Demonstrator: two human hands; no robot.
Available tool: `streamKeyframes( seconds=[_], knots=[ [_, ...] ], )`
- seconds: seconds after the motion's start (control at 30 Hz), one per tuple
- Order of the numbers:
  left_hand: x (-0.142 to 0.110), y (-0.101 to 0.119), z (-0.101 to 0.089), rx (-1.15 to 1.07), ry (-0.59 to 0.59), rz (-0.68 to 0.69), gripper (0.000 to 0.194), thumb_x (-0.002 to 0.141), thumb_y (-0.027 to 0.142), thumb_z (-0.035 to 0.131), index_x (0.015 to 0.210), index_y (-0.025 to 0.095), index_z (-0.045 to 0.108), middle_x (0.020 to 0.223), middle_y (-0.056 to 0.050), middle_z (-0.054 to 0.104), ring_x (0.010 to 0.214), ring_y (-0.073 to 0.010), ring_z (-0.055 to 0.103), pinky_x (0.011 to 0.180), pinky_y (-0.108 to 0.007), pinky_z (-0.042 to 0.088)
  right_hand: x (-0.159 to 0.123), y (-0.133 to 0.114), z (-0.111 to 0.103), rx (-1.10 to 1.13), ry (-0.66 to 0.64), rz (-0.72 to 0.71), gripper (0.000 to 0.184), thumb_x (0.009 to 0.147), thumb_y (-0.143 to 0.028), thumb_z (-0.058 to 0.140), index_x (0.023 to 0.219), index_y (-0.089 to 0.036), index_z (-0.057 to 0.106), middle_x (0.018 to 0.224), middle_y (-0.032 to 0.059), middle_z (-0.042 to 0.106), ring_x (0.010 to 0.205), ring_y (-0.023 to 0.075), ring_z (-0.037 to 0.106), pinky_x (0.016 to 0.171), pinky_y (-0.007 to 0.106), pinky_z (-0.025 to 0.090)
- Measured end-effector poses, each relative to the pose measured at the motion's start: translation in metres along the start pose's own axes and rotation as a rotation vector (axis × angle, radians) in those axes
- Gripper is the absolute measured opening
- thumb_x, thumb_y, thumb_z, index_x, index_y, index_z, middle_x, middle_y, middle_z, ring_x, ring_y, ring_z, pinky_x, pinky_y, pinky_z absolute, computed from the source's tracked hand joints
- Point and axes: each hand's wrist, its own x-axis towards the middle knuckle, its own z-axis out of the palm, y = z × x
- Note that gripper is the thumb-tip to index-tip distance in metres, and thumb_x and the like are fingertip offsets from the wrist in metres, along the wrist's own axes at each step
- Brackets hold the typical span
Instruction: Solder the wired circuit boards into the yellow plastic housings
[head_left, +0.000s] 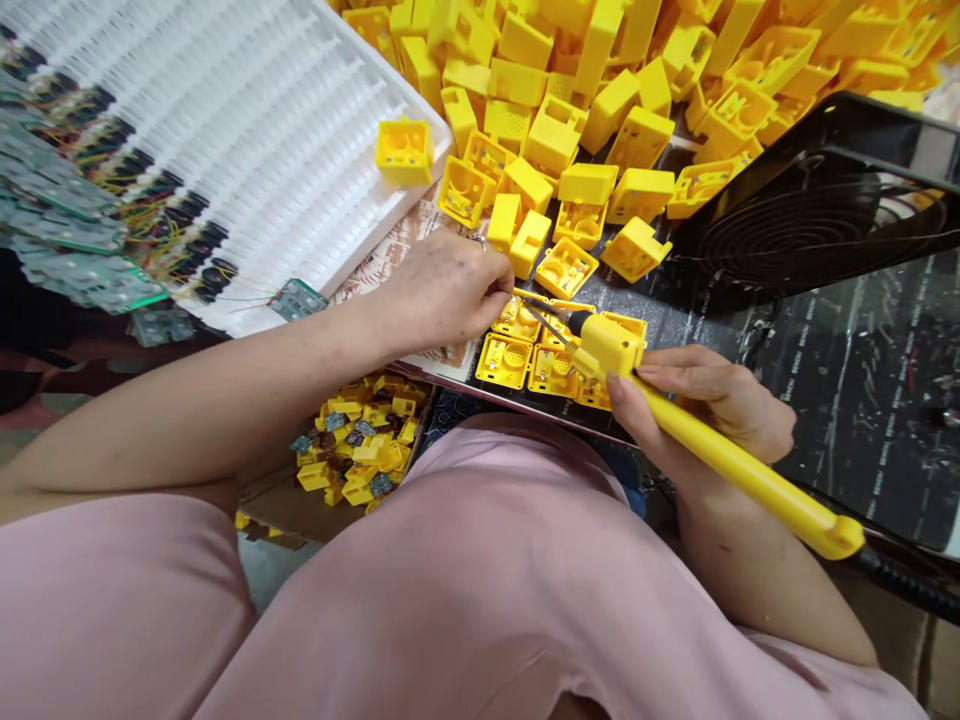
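My right hand (709, 405) is wrapped round a soldering iron (720, 455) with a long yellow handle and a blocky yellow head. Its thin metal tip points left, over a cluster of small open yellow housings (504, 362) at the table's near edge. Metal contacts show inside these housings. My left hand (454, 285) is closed in a pinch just left of the tip, above the cluster's upper-left housing. Whatever its fingertips hold, if anything, is hidden.
A heap of yellow housings (551, 135) covers the back. A black fan (817, 200) stands at right. On the left, a white ribbed tray (247, 110) bears wired green circuit boards (71, 215). Below the table edge, a cardboard box (289, 510) holds small yellow parts (367, 440).
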Motion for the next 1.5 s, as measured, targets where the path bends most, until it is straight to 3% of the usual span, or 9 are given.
streamKeyframes(
  seconds=[0.13,0.37,0.67,0.77,0.87,0.97,1.07,1.23,1.5],
  knots=[
    [0.005,0.003,-0.004,0.041,-0.021,0.037,0.034,0.103,0.028,0.057,0.108,0.023,0.091,0.099,-0.007,0.087,0.111,-0.0326,0.086,0.106,-0.044,0.062,-0.001,0.000,0.003,-0.053,-0.123,0.055,0.029,0.109,-0.039,0.090,0.087,-0.028,0.074,0.077,-0.0015,0.081,0.069,0.0187,0.083,0.065,0.029,0.070],
    [0.008,0.014,-0.009,0.094,-0.042,0.009,0.032,0.103,0.024,0.060,0.106,0.018,0.091,0.102,-0.011,0.087,0.111,-0.0346,0.086,0.104,-0.045,0.064,0.012,-0.009,-0.004,-0.140,-0.146,-0.169,0.021,0.110,-0.025,0.087,0.096,-0.027,0.072,0.082,-0.0033,0.084,0.066,0.0141,0.080,0.060,0.024,0.063],
    [0.012,0.030,-0.021,0.162,-0.118,-0.026,0.034,0.099,0.013,0.063,0.112,0.015,0.094,0.099,-0.013,0.088,0.107,-0.0341,0.086,0.096,-0.042,0.064,-0.007,-0.001,-0.024,-0.189,-0.039,-0.004,0.023,0.099,-0.025,0.099,0.097,-0.026,0.076,0.087,-0.0045,0.086,0.068,0.0150,0.082,0.058,0.023,0.061],
    [0.014,0.037,-0.027,0.168,-0.154,-0.026,0.040,0.102,0.008,0.062,0.124,0.015,0.095,0.103,-0.014,0.089,0.108,-0.0329,0.087,0.094,-0.041,0.064,-0.018,0.008,-0.028,-0.214,-0.011,0.110,0.015,0.100,-0.033,0.100,0.106,-0.026,0.088,0.088,-0.0025,0.086,0.061,0.0147,0.076,0.048,0.025,0.051],
    [0.012,0.037,-0.028,0.159,-0.165,-0.012,0.044,0.107,0.006,0.059,0.132,0.014,0.093,0.109,-0.016,0.090,0.111,-0.0319,0.087,0.092,-0.040,0.063,-0.021,0.015,-0.028,-0.251,0.032,0.170,0.027,0.098,-0.041,0.102,0.120,-0.029,0.092,0.088,-0.0013,0.086,0.053,0.0137,0.065,0.041,0.027,0.037],
    [0.006,0.035,-0.025,0.143,-0.113,-0.048,0.040,0.107,0.008,0.059,0.129,0.016,0.092,0.108,-0.015,0.091,0.107,-0.0311,0.087,0.084,-0.038,0.059,-0.017,0.009,-0.020,-0.213,-0.016,0.048,0.026,0.100,-0.043,0.100,0.118,-0.028,0.090,0.090,0.0001,0.087,0.057,0.0168,0.072,0.043,0.028,0.046],
    [0.002,0.029,-0.019,0.115,-0.061,-0.058,0.034,0.109,0.015,0.061,0.125,0.019,0.091,0.107,-0.012,0.091,0.103,-0.0301,0.086,0.081,-0.036,0.055,-0.009,0.001,-0.009,-0.129,0.017,-0.084,0.019,0.099,-0.033,0.100,0.104,-0.028,0.082,0.085,-0.0033,0.086,0.059,0.0166,0.076,0.049,0.026,0.056],
    [0.005,0.021,-0.012,0.067,-0.031,-0.042,0.033,0.104,0.017,0.064,0.121,0.018,0.092,0.108,-0.012,0.092,0.103,-0.0311,0.086,0.085,-0.036,0.057,-0.003,-0.004,0.004,-0.114,-0.015,-0.094,0.022,0.100,-0.016,0.093,0.099,-0.028,0.074,0.081,-0.0044,0.084,0.064,0.0177,0.081,0.062,0.026,0.067],
    [0.005,0.018,-0.009,0.054,-0.036,-0.051,0.034,0.103,0.018,0.063,0.119,0.017,0.093,0.109,-0.013,0.091,0.106,-0.0339,0.087,0.093,-0.040,0.060,0.007,-0.007,0.001,-0.128,-0.058,-0.170,0.028,0.100,-0.015,0.096,0.097,-0.027,0.071,0.081,-0.0052,0.084,0.061,0.0159,0.079,0.048,0.025,0.057]
  ],
)
